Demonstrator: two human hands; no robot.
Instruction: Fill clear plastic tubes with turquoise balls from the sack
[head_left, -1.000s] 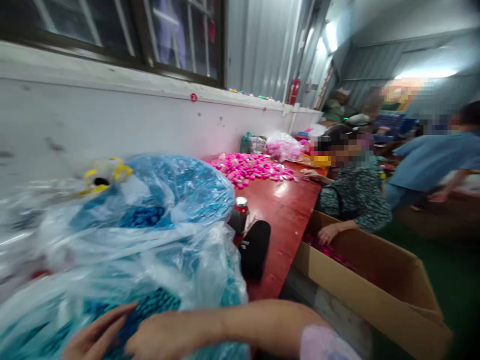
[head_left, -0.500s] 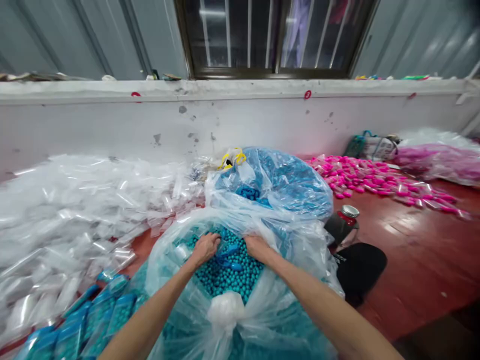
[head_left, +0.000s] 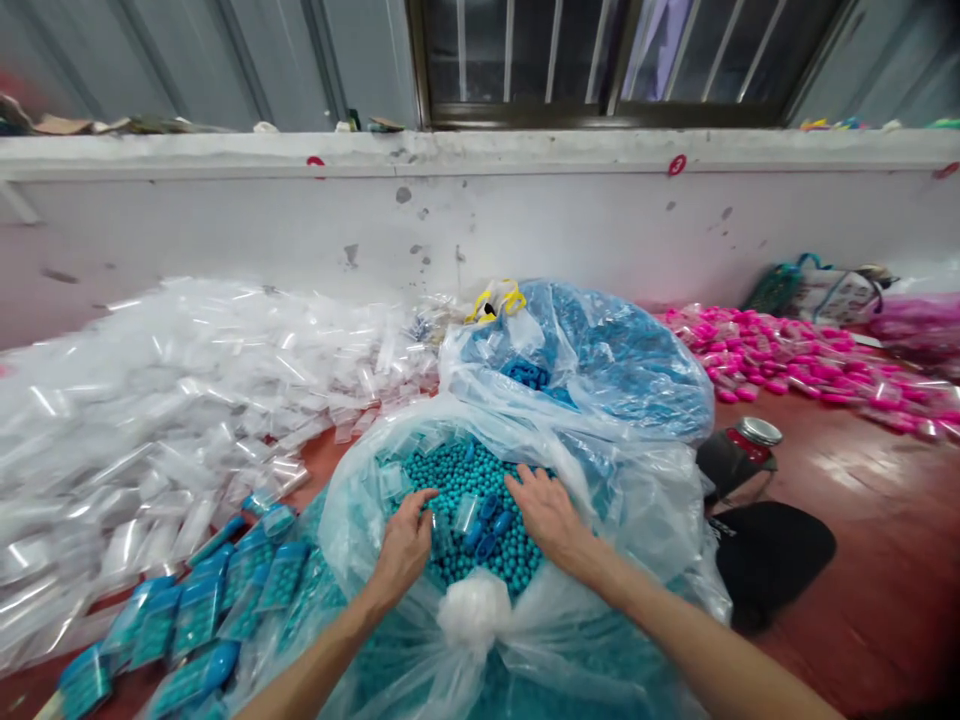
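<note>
A big clear plastic bag (head_left: 352, 450) full of teal beads (head_left: 465, 465) stands open in front of me. My left hand (head_left: 409, 540) is over the bag's left side, fingers slightly bent with the thumb apart, holding nothing that I can see. On the beads to the right rests my right hand (head_left: 551, 515), fingers spread and empty. Blue caps (head_left: 489, 528) lie on the beads between the hands, beside a clear plastic tube (head_left: 465, 513). Another clear tube (head_left: 391, 482) sits at the bag's left inner edge. A bunched knot of plastic (head_left: 474, 608) is at the near rim.
Clear empty tubes (head_left: 187, 390) are heaped on the left. Bead-filled tubes with blue caps (head_left: 202, 610) lie at lower left. Behind the bag is another bag of blue pieces (head_left: 622, 350). Pink pieces (head_left: 787, 360), a lidded jar (head_left: 756, 438) and a black object (head_left: 772, 560) are rightward.
The view has turned a little left. My right hand has spread its fingers over the beads, and my left hand has drawn back toward the near left. Blue caps and a tube now show between them.
</note>
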